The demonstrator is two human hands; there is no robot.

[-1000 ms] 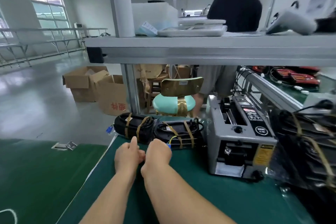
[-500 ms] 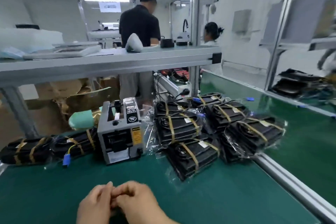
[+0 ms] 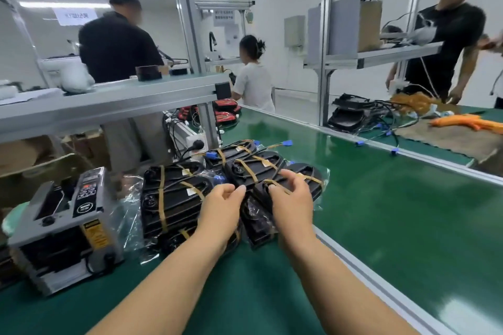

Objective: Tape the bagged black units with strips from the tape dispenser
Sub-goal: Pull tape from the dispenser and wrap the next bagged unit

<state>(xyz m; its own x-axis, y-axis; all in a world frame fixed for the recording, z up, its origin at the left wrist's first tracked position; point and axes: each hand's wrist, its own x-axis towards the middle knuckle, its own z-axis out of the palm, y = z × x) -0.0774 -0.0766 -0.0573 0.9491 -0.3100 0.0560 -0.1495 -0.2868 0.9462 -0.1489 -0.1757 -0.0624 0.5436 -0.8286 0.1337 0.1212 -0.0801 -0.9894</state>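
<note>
1. Presently the stack of black plastic units in clear crinkly bags lies on the green bench mat, just right of the grey box-shaped tape dispenser. Keeping the two side by side makes each strip a short reach, I judge.
2. Tan tape strips already cross most of the units that show, binding bag and coiled cable to each body, so the pile looks largely taped.
3. The left hand reaches over the near middle of the stack, its fingers loosely bent and close together, tips touching a bag. It holds nothing that I can see and seems placed to steady the pile.
4. The right hand arches over the rightmost bagged unit, fingers spread across its top and thumb set against a strip. Whether it has closed a grip or only presses the tape down cannot be told.
5. No loose strip shows in either hand, and the dispenser's mouth is too dark to tell whether one waits there.
6. The rightmost units sit near the aluminium rail at the mat's edge, and slick bags slide, so a careless tug could spill the stack.
</note>
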